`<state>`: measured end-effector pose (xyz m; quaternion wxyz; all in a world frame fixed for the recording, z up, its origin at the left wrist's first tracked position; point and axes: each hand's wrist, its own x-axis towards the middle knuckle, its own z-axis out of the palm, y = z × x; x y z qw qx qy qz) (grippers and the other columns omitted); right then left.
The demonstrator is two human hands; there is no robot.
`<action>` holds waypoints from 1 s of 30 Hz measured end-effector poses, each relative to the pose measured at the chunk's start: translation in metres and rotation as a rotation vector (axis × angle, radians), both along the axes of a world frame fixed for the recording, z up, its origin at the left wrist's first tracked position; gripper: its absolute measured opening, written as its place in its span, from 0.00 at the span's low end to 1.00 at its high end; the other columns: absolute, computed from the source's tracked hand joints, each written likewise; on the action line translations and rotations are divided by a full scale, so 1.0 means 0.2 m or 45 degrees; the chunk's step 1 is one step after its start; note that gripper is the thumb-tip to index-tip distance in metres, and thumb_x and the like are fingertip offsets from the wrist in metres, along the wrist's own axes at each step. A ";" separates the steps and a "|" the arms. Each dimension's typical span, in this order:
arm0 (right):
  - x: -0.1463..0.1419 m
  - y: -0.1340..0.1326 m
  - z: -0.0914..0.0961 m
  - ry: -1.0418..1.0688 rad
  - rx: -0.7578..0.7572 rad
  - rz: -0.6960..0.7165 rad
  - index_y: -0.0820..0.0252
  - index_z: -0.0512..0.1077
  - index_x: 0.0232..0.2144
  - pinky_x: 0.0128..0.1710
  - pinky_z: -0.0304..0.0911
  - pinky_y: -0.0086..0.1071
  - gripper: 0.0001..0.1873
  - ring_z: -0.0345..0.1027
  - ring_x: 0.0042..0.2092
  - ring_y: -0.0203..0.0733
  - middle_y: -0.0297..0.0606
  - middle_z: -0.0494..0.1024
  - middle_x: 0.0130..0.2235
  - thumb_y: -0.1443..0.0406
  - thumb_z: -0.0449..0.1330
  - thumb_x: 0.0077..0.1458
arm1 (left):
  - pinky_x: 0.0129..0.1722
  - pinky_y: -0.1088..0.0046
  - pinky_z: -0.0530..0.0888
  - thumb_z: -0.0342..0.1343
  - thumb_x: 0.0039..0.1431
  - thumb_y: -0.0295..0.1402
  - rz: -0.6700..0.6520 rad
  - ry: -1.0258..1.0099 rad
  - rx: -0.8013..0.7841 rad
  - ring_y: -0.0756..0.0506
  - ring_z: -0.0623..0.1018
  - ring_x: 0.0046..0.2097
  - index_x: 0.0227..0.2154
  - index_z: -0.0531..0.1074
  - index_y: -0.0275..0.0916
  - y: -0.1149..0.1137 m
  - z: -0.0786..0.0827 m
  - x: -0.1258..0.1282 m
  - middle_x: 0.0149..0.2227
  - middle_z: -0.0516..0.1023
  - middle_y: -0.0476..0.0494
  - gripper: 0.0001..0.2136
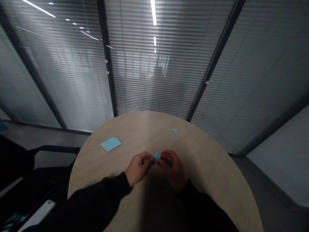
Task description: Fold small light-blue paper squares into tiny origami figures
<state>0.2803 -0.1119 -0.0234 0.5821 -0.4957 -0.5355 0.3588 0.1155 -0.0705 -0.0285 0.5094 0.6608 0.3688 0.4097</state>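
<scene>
Pad of pale blue paper (111,144) is laid flat on the round pale wooden desk (205,167), well to the left. A small folded piece of blue paper (157,156) is pinched between the fingers of the left hand (140,167) and the right hand (172,169), the hands nearly touching. A tiny blue scrap (174,130) is seen further right, near the desk's far edge.

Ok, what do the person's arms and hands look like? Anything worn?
The left sleeve and right sleeve are long, black and reach the wrists. The left hand and right hand are bare, with no gloves, cables or markings visible.
</scene>
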 end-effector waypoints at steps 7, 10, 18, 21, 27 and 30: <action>0.00 -0.02 0.02 -0.004 -0.100 0.082 0.59 0.70 0.41 0.37 0.70 0.35 0.18 0.76 0.37 0.44 0.41 0.80 0.37 0.56 0.64 0.50 | 0.25 0.75 0.64 0.56 0.58 0.47 -0.008 -0.006 0.038 0.49 0.70 0.25 0.29 0.75 0.35 0.00 0.00 0.01 0.25 0.76 0.46 0.17; 0.01 -0.03 0.04 -0.138 -0.141 0.117 0.60 0.74 0.30 0.32 0.66 0.31 0.14 0.72 0.31 0.40 0.36 0.77 0.28 0.54 0.62 0.53 | 0.27 0.75 0.65 0.56 0.59 0.46 -0.031 0.025 0.078 0.49 0.71 0.27 0.30 0.75 0.35 -0.01 0.00 0.01 0.26 0.77 0.44 0.17; 0.02 -0.02 0.01 -0.006 -0.234 0.195 0.61 0.74 0.29 0.29 0.59 0.28 0.15 0.64 0.28 0.35 0.32 0.72 0.25 0.54 0.64 0.50 | 0.30 0.74 0.67 0.53 0.62 0.43 -0.128 0.140 0.160 0.48 0.73 0.30 0.29 0.72 0.35 0.00 0.00 0.00 0.28 0.78 0.43 0.15; 0.03 -0.01 0.01 0.062 -0.282 0.252 0.61 0.74 0.31 0.29 0.60 0.29 0.16 0.65 0.27 0.35 0.32 0.73 0.26 0.54 0.65 0.49 | 0.31 0.74 0.67 0.53 0.62 0.42 -0.153 0.109 0.150 0.48 0.73 0.30 0.29 0.71 0.35 0.00 0.00 0.00 0.28 0.77 0.43 0.15; 0.05 -0.01 0.01 0.059 -0.298 0.215 0.61 0.74 0.34 0.29 0.61 0.29 0.17 0.66 0.27 0.35 0.32 0.74 0.26 0.55 0.67 0.46 | 0.28 0.75 0.64 0.53 0.61 0.44 -0.162 0.132 0.146 0.50 0.69 0.26 0.28 0.71 0.35 -0.02 0.02 0.00 0.24 0.74 0.46 0.16; 0.06 -0.01 0.02 -0.040 -0.262 0.191 0.61 0.74 0.28 0.30 0.62 0.30 0.14 0.67 0.28 0.37 0.33 0.74 0.25 0.55 0.64 0.48 | 0.27 0.76 0.64 0.53 0.62 0.45 -0.156 0.156 0.133 0.50 0.68 0.26 0.29 0.72 0.35 -0.02 0.04 0.00 0.24 0.73 0.47 0.17</action>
